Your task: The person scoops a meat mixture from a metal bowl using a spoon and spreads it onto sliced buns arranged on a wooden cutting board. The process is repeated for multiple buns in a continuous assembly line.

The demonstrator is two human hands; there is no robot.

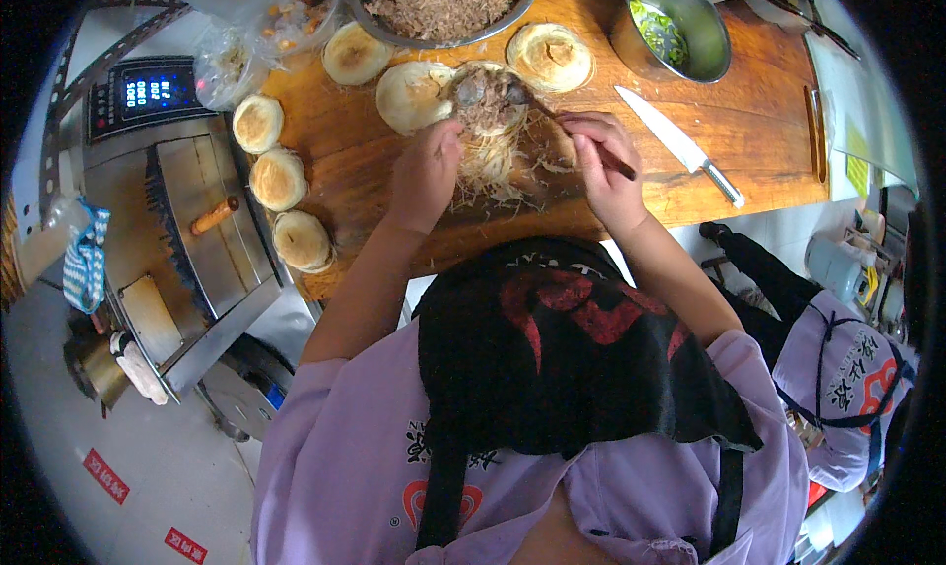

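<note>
My left hand (432,170) touches the near left edge of an opened round flatbread (414,98); how firmly it grips is hard to see. Shredded meat (484,107) lies on the bread's right half, with thin shreds of crust scattered below it. In my right hand (607,162) is a dark, thin-handled utensil (573,130), its far end over the meat. A whole flatbread (550,57) lies just beyond, and another (357,53) to the upper left. At the top stands a metal bowl of shredded meat (443,3).
A knife (680,142) lies right of my right hand, below a steel pot (698,37) holding chopped greens. Several flatbreads (277,178) line the wooden table's left side, beside a steel appliance (214,218) with a lit display. Plastic bags are at upper left. Another person (835,373) is at right.
</note>
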